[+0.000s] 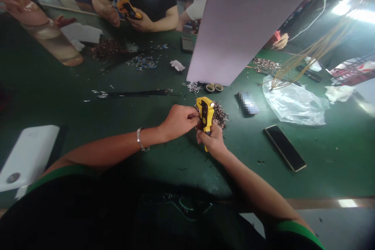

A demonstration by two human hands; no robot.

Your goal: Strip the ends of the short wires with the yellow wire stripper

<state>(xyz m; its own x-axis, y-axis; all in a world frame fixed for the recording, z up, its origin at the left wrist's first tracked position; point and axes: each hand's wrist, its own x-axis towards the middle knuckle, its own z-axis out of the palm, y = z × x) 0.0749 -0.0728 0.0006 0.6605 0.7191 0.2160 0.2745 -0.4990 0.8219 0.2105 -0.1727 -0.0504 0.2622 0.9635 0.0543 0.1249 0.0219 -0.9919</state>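
Note:
My right hand [215,138] is closed around the handles of a yellow and black wire stripper [206,112], its head pointing up and away from me. Close against the tool's left side, my left hand [181,122] pinches what looks like a thin dark wire [192,116] at the jaws; most of it is hidden by the fingers. Behind and beside the stripper lies a heap of short copper-coloured and dark wire scraps [220,115]. A bundle of black wires [137,93] with pale ends stretches across the green table to the left.
Two tape rolls [214,88] and small metal terminals [193,87] lie by a tall pale panel [234,27]. A phone [285,147] and clear plastic bag [295,103] are at right, a white box [29,154] at left. Opposite, a person holds another yellow tool [128,8].

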